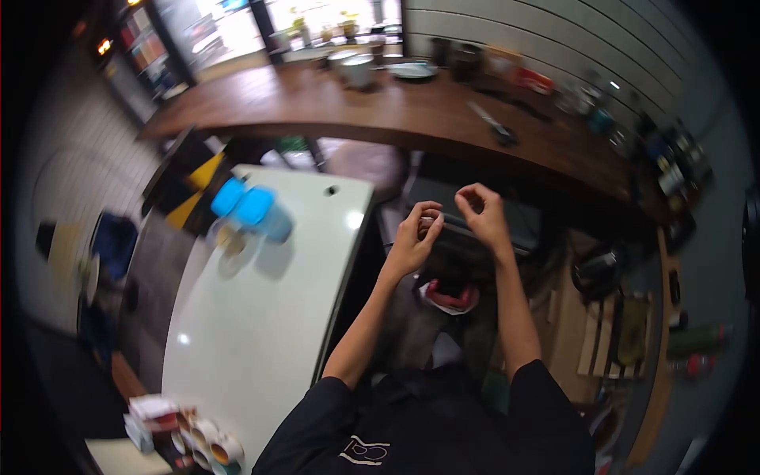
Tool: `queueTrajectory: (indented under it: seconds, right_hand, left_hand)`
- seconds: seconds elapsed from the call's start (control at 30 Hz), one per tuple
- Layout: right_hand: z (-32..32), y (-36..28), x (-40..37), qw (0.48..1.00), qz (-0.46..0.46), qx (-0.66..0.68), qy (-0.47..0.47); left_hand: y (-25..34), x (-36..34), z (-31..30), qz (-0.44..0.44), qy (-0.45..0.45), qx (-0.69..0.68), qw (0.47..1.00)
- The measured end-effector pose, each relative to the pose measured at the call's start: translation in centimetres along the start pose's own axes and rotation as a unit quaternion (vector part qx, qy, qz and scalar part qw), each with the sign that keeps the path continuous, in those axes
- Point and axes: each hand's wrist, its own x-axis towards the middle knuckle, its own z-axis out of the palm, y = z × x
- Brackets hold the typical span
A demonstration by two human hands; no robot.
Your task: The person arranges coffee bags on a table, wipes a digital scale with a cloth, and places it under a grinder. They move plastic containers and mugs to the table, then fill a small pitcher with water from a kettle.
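Both my hands are raised in front of me, apart from each other, over the dark gap between the white table and the wooden counter. My left hand has its fingers curled toward the thumb. Anything between its fingertips is too small or blurred to make out. Curled in much the same way, my right hand is a little higher and to the right; what it may pinch cannot be made out either. Below and between my forearms is a red item in a white-rimmed container. A dark box-like surface lies behind the hands.
On the white table at left stand containers with blue lids. Paper cups are at its near corner. Along the back runs a wooden counter holding a metal-bladed tool, a plate and bottles. A dark kettle stands right.
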Motion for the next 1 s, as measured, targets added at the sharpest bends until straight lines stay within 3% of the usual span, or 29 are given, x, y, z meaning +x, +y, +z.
queueTrajectory:
  seconds: [0.2, 0.3, 0.47, 0.53, 0.57, 0.63, 0.67, 0.73, 0.87, 0.9, 1.0]
  right_hand:
    - [-20.3, 7.4, 5.6, 0.978, 0.015, -0.035, 0.207]
    - [-28.5, 11.9, 9.1, 0.954, 0.051, -0.112, 0.273]
    - [-39.1, 19.6, 15.3, 0.908, 0.071, -0.229, 0.343]
    - [-41.5, 21.9, 16.9, 0.89, 0.089, -0.269, 0.356]
    - [-42.0, 23.0, 17.4, 0.875, 0.095, -0.31, 0.36]
    - [-42.6, 24.4, 18.3, 0.855, 0.119, -0.363, 0.352]
    - [-42.7, 24.8, 18.6, 0.855, 0.146, -0.367, 0.335]
    - [-42.4, 25.1, 18.9, 0.842, 0.166, -0.385, 0.338]
    - [-43.2, 26.0, 19.2, 0.827, 0.211, -0.393, 0.342]
    - [-43.3, 26.7, 19.2, 0.843, 0.2, -0.373, 0.333]
    - [-43.7, 28.5, 19.5, 0.879, 0.181, -0.288, 0.334]
  left_hand:
    - [1.1, 14.5, 15.1, 0.064, -0.163, 0.006, 0.985]
    - [0.7, 22.0, 22.1, 0.101, -0.206, -0.032, 0.973]
    - [1.4, 34.6, 33.5, 0.14, -0.26, 0.024, 0.955]
    - [0.4, 38.6, 37.3, 0.25, -0.239, 0.141, 0.927]
    - [-0.1, 40.4, 38.9, 0.251, -0.245, 0.139, 0.926]
    - [-1.5, 43.7, 41.8, 0.284, -0.198, 0.303, 0.888]
    - [-2.3, 45.1, 42.8, 0.285, -0.201, 0.301, 0.888]
    - [-4.6, 47.8, 44.1, 0.309, -0.195, 0.417, 0.832]
    - [-7.7, 49.8, 45.6, 0.297, -0.149, 0.495, 0.803]
    - [-8.8, 50.2, 46.0, 0.358, -0.099, 0.507, 0.778]
    - [-9.3, 50.8, 47.5, 0.34, -0.067, 0.484, 0.803]
